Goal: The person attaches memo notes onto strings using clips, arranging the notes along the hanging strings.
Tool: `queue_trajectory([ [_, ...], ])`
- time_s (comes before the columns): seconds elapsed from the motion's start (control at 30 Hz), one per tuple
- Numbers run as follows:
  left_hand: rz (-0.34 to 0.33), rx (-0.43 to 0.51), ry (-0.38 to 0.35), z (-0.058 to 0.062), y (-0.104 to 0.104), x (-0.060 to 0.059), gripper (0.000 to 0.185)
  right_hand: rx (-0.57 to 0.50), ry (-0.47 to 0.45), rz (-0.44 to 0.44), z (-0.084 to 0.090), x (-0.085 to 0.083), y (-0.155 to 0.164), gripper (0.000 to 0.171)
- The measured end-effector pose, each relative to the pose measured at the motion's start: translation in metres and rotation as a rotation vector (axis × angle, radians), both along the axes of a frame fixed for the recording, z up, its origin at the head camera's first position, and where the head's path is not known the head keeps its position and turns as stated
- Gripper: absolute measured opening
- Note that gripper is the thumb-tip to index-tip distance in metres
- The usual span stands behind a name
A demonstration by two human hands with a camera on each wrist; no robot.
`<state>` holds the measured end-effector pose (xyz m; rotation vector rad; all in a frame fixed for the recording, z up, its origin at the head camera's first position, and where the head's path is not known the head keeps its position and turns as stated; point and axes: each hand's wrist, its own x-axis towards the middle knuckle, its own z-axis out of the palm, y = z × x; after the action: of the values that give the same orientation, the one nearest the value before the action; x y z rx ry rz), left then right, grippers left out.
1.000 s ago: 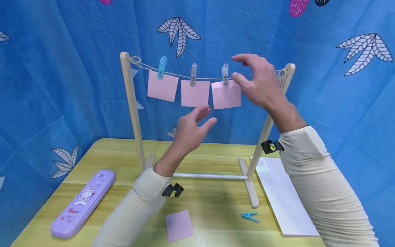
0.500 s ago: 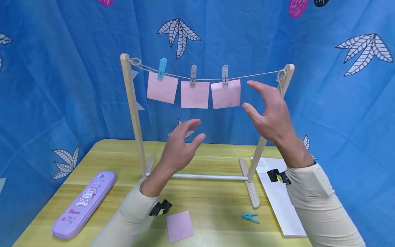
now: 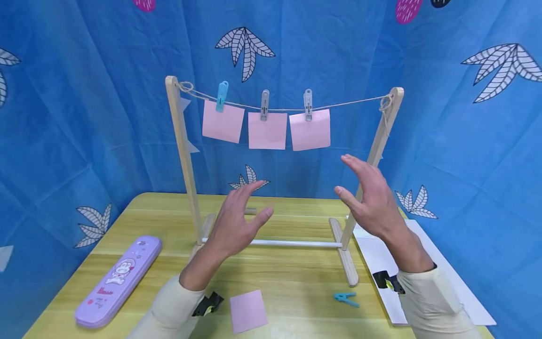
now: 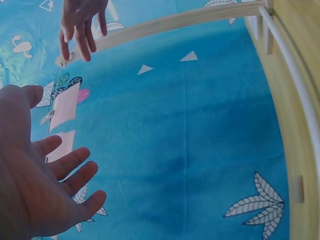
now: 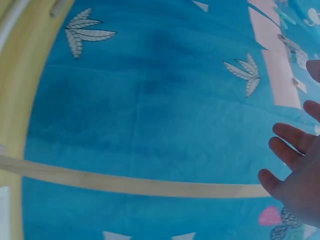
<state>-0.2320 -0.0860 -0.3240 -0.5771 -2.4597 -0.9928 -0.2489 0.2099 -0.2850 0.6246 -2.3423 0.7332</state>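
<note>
A small wooden rack (image 3: 183,155) stands on the yellow table (image 3: 127,221) with a string across its top. Three pink notes (image 3: 267,130) hang from the string by a blue clip (image 3: 221,96) and two grey clips (image 3: 307,104). My left hand (image 3: 238,221) hovers open in front of the rack's lower bar, holding nothing. My right hand (image 3: 369,200) hovers open beside the right post, fingers spread, also empty. The wrist views show each open palm (image 4: 35,190) (image 5: 297,175) against the blue cloth.
A loose pink note (image 3: 248,310) and a blue clip (image 3: 346,298) lie on the table near the front edge. A purple pencil case (image 3: 118,280) lies at the left. A white sheet (image 3: 381,256) lies at the right. Blue patterned cloth (image 3: 84,94) hangs behind.
Both hands have dropped from the string and the hanging notes toward the table. The right hand moved down and to the right, away from the rightmost grey clip.
</note>
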Motion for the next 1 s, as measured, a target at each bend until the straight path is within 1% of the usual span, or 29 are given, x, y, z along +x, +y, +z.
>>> queue_trajectory([
  [0.13, 0.007, -0.021, -0.027, -0.01, -0.007, 0.004, 0.062, 0.017, -0.038, 0.018, -0.024, 0.005, 0.004, 0.063],
  [0.3, 0.027, -0.017, -0.075, -0.026, -0.016, 0.01, 0.064, 0.036, -0.112, 0.009, -0.056, 0.009, 0.01, 0.065],
  [0.47, 0.044, -0.021, -0.082, -0.042, -0.024, 0.013, 0.063, 0.05, -0.164, -0.008, -0.084, 0.013, 0.015, 0.064],
  [0.6, 0.047, -0.014, -0.082, -0.053, -0.029, 0.015, 0.059, 0.047, -0.189, -0.008, -0.102, 0.019, 0.017, 0.063],
  [0.77, 0.063, -0.021, -0.147, -0.065, -0.033, 0.019, 0.06, 0.045, -0.275, -0.011, -0.12, 0.028, 0.019, 0.064],
  [0.83, 0.083, -0.039, -0.179, -0.07, -0.035, 0.021, 0.061, 0.046, -0.318, -0.015, -0.127, 0.032, 0.02, 0.064],
  [1.0, 0.089, -0.044, -0.235, -0.085, -0.038, 0.024, 0.056, 0.065, -0.388, -0.014, -0.142, 0.04, 0.022, 0.065],
])
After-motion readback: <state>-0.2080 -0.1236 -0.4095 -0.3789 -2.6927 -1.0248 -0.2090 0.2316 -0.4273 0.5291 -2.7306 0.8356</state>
